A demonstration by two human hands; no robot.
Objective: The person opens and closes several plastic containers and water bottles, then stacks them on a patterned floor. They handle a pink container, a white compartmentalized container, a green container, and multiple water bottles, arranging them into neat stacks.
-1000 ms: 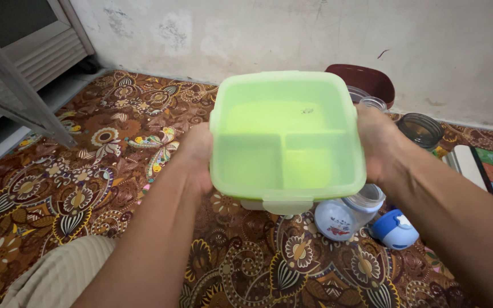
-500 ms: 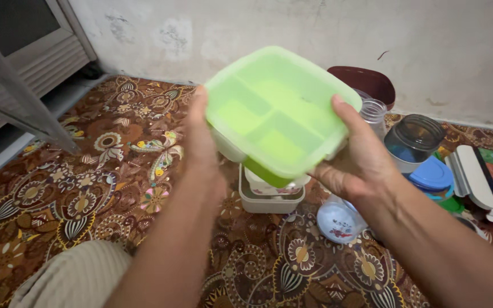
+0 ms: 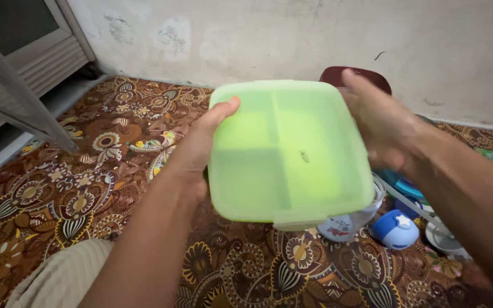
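Note:
I hold a light green, translucent plastic lunch box (image 3: 289, 151) with three inner compartments up in front of me, its flat side facing the camera. My left hand (image 3: 201, 142) grips its left edge, thumb on the top corner. Its right edge rests in my right hand (image 3: 380, 122), whose fingers curl over the upper right corner. A small dark speck shows near the box's middle.
A brown floral carpet (image 3: 75, 194) covers the floor, meeting a white wall (image 3: 292, 34). A dark red bowl (image 3: 338, 74) sits behind the box. A small blue cap (image 3: 396, 228), a white container (image 3: 343, 225) and other lids lie at the right. A grey louvred door (image 3: 24, 63) stands at left.
The green box has turned in my hands from tilted with its open side up to nearly flat toward the camera, and it has come closer and lower.

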